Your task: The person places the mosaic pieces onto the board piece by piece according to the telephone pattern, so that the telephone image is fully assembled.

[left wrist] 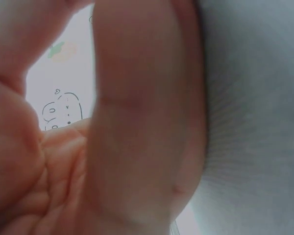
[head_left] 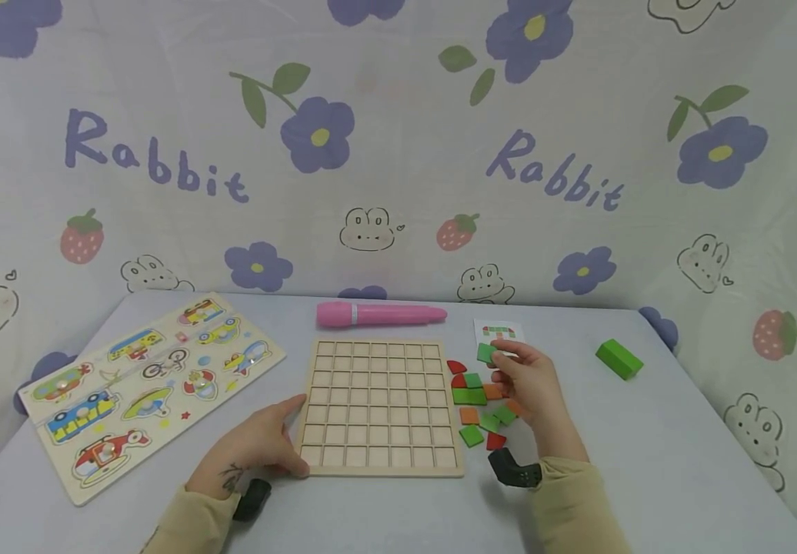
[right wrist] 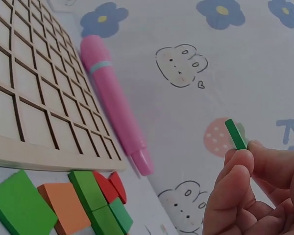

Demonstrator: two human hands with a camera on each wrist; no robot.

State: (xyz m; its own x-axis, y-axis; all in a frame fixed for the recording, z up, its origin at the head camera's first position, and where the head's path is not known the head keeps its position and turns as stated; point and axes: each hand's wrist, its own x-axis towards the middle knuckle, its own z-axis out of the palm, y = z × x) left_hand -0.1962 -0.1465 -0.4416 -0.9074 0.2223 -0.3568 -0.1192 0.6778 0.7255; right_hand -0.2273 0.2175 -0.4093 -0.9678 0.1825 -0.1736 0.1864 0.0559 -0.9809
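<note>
My right hand pinches a small green square tile between thumb and fingertips, raised near a picture card. In the right wrist view the same tile appears edge-on. A wooden grid board with bare square cells lies in the middle of the table. My left hand rests against the board's left edge, thumb at the near corner and a finger farther up. Close-up fingers fill much of the left wrist view. Beside the board's right edge lie loose green, orange and red tiles.
A pink marker-shaped object lies behind the board. On the left is a wooden vehicle puzzle board. A green block sits at the right. Behind the table hangs a patterned cloth.
</note>
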